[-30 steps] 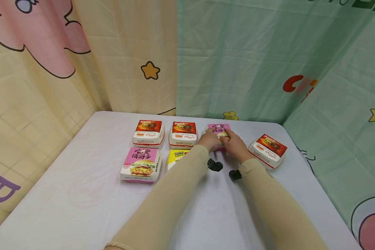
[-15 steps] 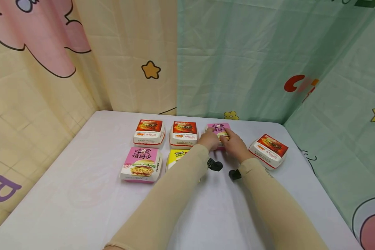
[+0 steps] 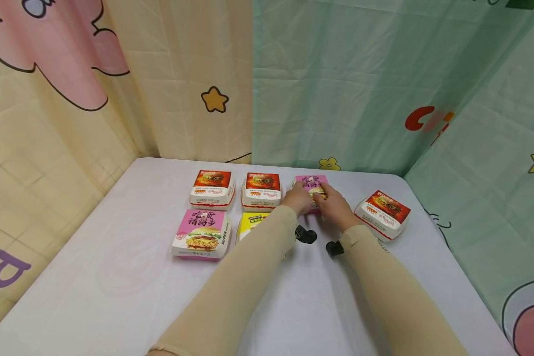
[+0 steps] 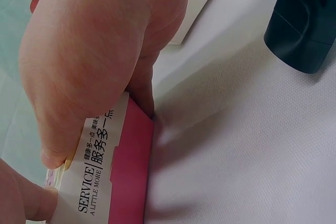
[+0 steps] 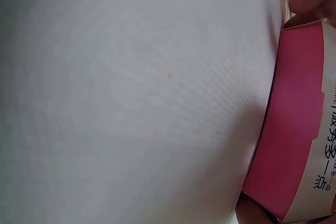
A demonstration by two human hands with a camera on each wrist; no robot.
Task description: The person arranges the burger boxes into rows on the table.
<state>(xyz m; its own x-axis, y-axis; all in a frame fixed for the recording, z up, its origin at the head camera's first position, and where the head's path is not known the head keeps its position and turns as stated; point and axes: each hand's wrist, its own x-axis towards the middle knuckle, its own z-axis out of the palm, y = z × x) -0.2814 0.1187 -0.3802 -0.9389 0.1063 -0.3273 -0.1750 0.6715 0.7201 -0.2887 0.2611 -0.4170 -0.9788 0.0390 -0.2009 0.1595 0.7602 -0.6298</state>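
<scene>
Between my two hands a pink-and-white burger box (image 3: pixel 311 182) sits at the back of the table, right of the middle. My left hand (image 3: pixel 297 200) grips its left side, with the thumb over the top and a finger down the side in the left wrist view. From the right, my right hand (image 3: pixel 337 210) holds the same burger box, its thumb on the lid. The box's pink lower front (image 4: pixel 131 166) meets the white cloth in the left wrist view. Only part of the right hand's fingers shows in the right wrist view, at the box's ends.
Two red-and-white burger boxes (image 3: pixel 211 190) stand to the left in the back row. In front are another pink burger box (image 3: pixel 200 235) and a yellow one (image 3: pixel 249 222), partly behind my left sleeve. A turned red-and-white burger box (image 3: pixel 381 215) lies right of my right hand.
</scene>
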